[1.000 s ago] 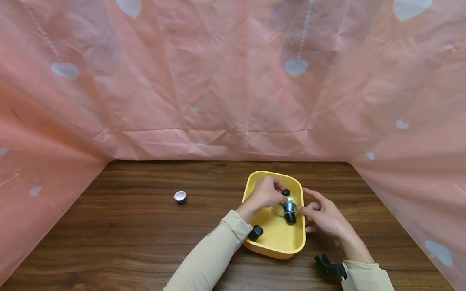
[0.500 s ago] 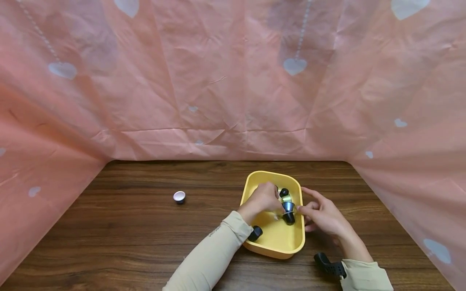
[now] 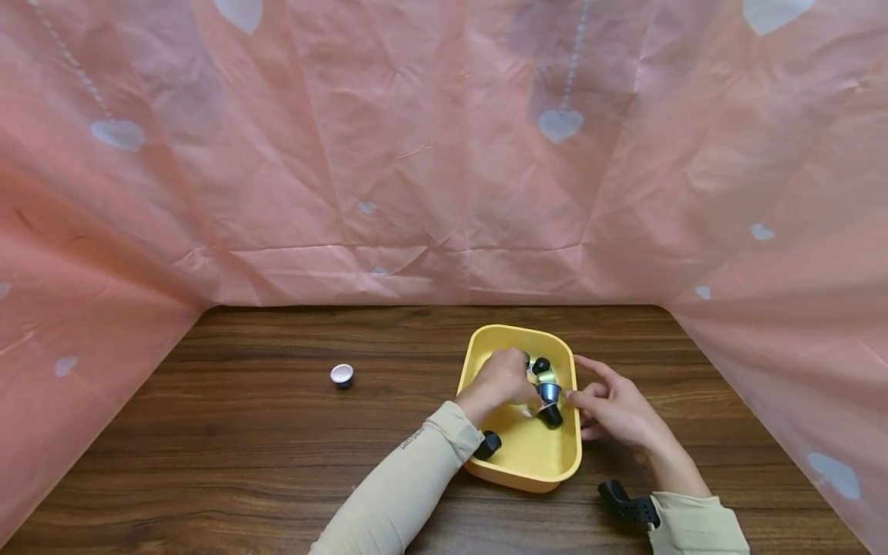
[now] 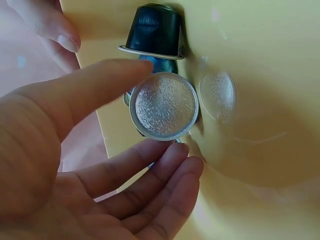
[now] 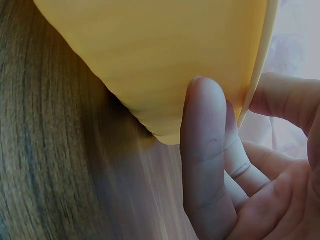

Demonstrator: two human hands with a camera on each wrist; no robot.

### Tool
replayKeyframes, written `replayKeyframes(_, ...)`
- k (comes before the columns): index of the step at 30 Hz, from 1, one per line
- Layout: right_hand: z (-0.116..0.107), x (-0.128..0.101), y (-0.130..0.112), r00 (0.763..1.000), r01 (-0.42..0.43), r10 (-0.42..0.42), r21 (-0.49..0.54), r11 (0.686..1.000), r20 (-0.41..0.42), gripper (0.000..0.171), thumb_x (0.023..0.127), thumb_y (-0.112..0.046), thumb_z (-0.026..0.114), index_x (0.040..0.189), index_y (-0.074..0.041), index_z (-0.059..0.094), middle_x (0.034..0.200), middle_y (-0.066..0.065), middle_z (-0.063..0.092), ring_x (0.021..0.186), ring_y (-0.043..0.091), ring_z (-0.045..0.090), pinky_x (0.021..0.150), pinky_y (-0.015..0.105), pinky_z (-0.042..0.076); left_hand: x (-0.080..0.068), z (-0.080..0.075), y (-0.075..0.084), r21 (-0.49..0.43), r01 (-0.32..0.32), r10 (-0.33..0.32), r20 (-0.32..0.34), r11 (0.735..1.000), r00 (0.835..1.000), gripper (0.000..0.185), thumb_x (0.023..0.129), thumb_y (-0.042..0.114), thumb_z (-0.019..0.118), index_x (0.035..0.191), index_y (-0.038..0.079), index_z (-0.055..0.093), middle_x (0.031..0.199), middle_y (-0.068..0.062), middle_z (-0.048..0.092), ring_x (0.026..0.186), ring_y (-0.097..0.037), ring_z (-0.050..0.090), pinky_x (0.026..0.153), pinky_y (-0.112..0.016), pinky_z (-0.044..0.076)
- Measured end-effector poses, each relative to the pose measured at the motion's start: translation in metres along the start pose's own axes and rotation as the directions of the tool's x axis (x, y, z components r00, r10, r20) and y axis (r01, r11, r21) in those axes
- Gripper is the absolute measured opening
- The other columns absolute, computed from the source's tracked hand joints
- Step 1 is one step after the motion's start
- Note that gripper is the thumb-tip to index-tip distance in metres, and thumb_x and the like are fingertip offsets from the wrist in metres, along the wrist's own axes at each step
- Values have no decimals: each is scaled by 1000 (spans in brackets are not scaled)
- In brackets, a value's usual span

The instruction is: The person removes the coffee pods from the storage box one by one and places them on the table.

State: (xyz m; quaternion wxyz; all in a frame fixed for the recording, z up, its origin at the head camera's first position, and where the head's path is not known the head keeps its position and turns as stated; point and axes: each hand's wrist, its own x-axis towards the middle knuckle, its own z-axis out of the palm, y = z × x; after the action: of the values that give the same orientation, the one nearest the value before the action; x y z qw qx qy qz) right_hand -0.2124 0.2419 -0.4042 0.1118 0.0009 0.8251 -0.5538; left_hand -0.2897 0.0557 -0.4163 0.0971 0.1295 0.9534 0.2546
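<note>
A yellow bin [image 3: 534, 459] on the wooden table holds several coffee capsules. Inside it, my left hand [image 3: 502, 378] pinches a capsule with a silvery foil lid [image 4: 165, 106] between thumb and fingers; the lid faces the left wrist camera and the body is hidden behind it. Right by the thumb tip lies a dark capsule [image 4: 154, 30]. A blue capsule [image 3: 549, 393] and a black one [image 3: 541, 366] lie along the bin's right side. My right hand [image 3: 617, 412] grips that right wall, thumb at the rim and fingers [image 5: 205, 145] against the outside.
One more capsule [image 3: 341, 375] stands lid up on the table, left of the bin. Another black capsule [image 3: 489, 445] lies in the bin's front left corner, near my left sleeve. A pink curtain [image 3: 444, 193] with hearts encloses the back and sides.
My left hand has shifted from the black capsule at the back down to the foil-lidded capsule and taken hold of it. The right hand stays on the bin wall.
</note>
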Motion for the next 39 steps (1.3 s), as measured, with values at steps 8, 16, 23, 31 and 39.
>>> replayKeyframes(8,-1,0,0,1000,1,-1,-8,1000,-1,78,103,-11,69,168,-3,27,86,4,69,74,16,68,65,39,67,-28,-20,14,-43,64,-64,2,997,998,36,72,25,100,85,6,72,80,-3,62,71,-15,53,62,-26,45)
replayKeyframes(16,-1,0,0,1000,-1,1,-21,1000,-10,78,103,-12,68,168,-2,26,86,4,68,73,16,67,65,39,67,-25,-22,12,-26,90,-91,-5,996,996,35,72,21,96,64,12,63,78,-4,63,70,-16,53,62,-25,47)
replayKeyframes(23,-1,1,2,1000,6,-6,-16,1000,-9,80,103,-11,68,168,2,23,83,1,64,72,14,66,66,40,67,-25,-24,10,-105,135,-137,-19,985,990,47,74,20,97,55,15,54,66,1,55,65,-15,50,60,-24,43)
replayKeyframes(31,-1,1,1,1000,1,-2,-53,999,-15,78,104,-13,67,168,2,24,86,4,68,74,15,68,66,40,67,-27,-32,10,-199,140,-152,-51,970,987,33,71,17,99,57,15,68,71,4,64,68,-12,55,63,-22,48)
replayKeyframes(39,-2,0,-1,1000,-2,2,-40,999,-10,78,104,-14,68,168,0,25,86,3,68,74,15,68,66,39,67,-30,-42,7,-348,27,-71,-114,937,991,18,72,11,97,73,10,79,78,1,73,72,-9,58,65,-18,47)
